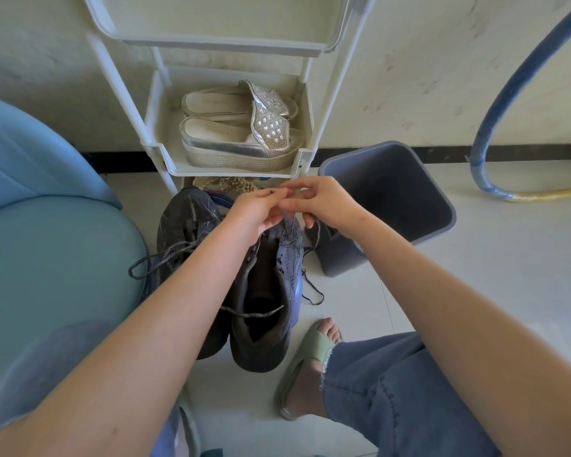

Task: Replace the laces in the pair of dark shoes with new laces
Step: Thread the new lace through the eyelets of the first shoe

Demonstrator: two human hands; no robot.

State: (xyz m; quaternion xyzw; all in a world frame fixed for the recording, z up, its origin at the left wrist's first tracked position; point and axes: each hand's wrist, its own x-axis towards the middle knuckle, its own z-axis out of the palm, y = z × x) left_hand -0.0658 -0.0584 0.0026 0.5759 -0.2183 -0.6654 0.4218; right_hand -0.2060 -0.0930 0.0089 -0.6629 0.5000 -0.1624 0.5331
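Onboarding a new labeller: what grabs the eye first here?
The left hand and right hand meet mid-frame, pinching a grey lace above the nearer dark lace-up shoe. Behind them, silver studded platform sandals sit on the white plastic rack's shelf; a grey plastic bin stands right.

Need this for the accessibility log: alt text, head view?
The left hand and right hand pinch a lace over the front of one dark shoe, its partner beside it. Behind stand a grey bin and a white rack holding silver sandals.
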